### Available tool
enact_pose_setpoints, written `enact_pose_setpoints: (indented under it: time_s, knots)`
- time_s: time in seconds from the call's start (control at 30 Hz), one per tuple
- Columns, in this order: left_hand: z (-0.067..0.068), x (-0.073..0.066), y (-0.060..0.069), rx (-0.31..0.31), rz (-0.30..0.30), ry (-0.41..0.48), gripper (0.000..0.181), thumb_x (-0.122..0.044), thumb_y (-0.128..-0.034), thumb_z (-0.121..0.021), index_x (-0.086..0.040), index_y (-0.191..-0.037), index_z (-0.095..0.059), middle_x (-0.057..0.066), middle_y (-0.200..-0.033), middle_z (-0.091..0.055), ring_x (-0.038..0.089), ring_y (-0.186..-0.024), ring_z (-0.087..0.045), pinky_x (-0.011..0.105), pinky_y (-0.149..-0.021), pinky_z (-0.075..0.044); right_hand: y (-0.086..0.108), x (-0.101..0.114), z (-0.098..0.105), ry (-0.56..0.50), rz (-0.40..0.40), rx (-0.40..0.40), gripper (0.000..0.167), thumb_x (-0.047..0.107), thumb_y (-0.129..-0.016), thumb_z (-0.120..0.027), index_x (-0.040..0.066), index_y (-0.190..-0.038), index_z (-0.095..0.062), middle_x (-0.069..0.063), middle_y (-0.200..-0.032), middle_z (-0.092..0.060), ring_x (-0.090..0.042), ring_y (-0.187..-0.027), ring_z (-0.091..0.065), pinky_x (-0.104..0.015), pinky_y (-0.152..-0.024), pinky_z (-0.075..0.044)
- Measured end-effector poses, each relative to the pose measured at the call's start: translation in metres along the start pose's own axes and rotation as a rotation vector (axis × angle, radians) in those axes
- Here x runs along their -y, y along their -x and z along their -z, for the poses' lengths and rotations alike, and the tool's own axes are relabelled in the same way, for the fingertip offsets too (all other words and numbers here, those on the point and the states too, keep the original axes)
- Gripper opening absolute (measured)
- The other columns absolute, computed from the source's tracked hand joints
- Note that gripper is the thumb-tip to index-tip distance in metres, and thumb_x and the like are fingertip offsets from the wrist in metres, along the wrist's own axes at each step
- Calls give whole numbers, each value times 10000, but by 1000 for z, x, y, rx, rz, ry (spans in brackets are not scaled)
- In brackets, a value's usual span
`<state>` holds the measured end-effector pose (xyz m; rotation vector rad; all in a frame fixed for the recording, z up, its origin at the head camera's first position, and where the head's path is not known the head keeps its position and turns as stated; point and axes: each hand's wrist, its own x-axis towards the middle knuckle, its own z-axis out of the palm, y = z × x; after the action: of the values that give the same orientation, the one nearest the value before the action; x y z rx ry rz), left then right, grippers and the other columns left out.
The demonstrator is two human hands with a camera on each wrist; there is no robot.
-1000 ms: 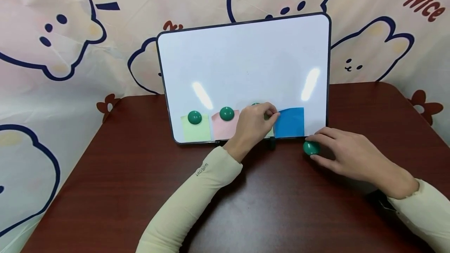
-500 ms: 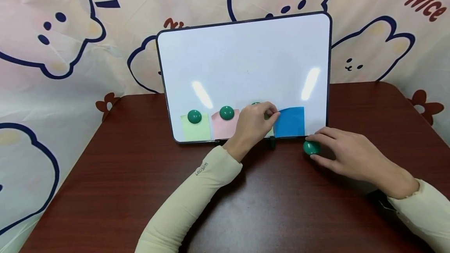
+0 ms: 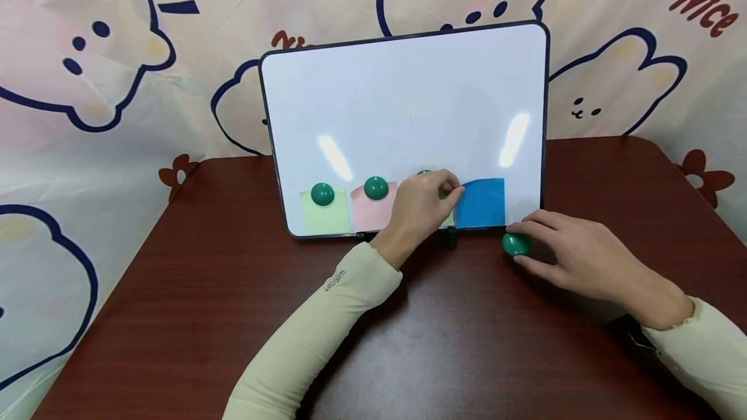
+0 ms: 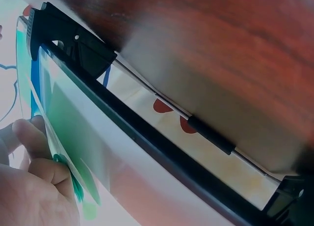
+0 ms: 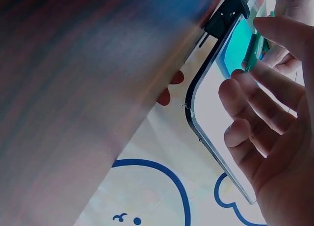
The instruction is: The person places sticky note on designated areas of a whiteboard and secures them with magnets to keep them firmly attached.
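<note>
A whiteboard (image 3: pixel 408 102) stands tilted on the table. My left hand (image 3: pixel 423 206) reaches to its lower part, thumb and forefinger pinching the upper left corner of a blue paper note (image 3: pixel 481 203). Behind that hand, a third green round magnet (image 3: pixel 425 172) and a light green note (image 3: pixel 448 219) are mostly covered. Off the board's lower right corner, my right hand (image 3: pixel 589 255) grips another green magnet (image 3: pixel 516 244) between thumb and fingers; the right wrist view has this magnet (image 5: pixel 252 53) edge-on.
On the board's left, green magnets sit on a light green note (image 3: pixel 325 216) and a pink note (image 3: pixel 371 209). Black feet (image 3: pixel 450 237) support the board on the dark brown table (image 3: pixel 192 290). A cartoon-print cloth (image 3: pixel 204 24) hangs behind.
</note>
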<state>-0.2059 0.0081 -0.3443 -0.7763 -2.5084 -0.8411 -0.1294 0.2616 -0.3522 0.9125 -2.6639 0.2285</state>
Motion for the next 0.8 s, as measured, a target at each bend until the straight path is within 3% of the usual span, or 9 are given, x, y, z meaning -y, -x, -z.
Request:
enact_pose_setpoints:
  time_s: [0.13,0.43,0.8]
  knots:
    - [-1,0,0,0,-4,-5,126,-216,-940,-700,-101,-947,-751,7,-859,-764,101,-775,-706,205,-718,-554,-1,1,0,1,-5,-32,479,335,-748,-848,166,-1173,-705,-3,-1054,-679,-84,-795,-639,-342,-644,-591]
    - [-1,0,0,-1,-7,-33,134,-229,-934,-708,-105,-954,-754,0,-866,-766,82,-772,-708,187,-715,-556,-15,3,-3,-25,-16,-181,519,313,-737,-853,172,-1209,-688,-47,-1078,-672,-128,-793,-643,-343,-611,-588]
    - [-1,0,1,2,-6,-48,145,-244,-935,-707,-109,-958,-754,-5,-866,-764,79,-770,-706,181,-715,-555,-27,3,-5,-29,-57,-200,534,287,-756,-845,148,-1242,-672,-87,-1093,-671,-184,-800,-673,-385,-619,-594]
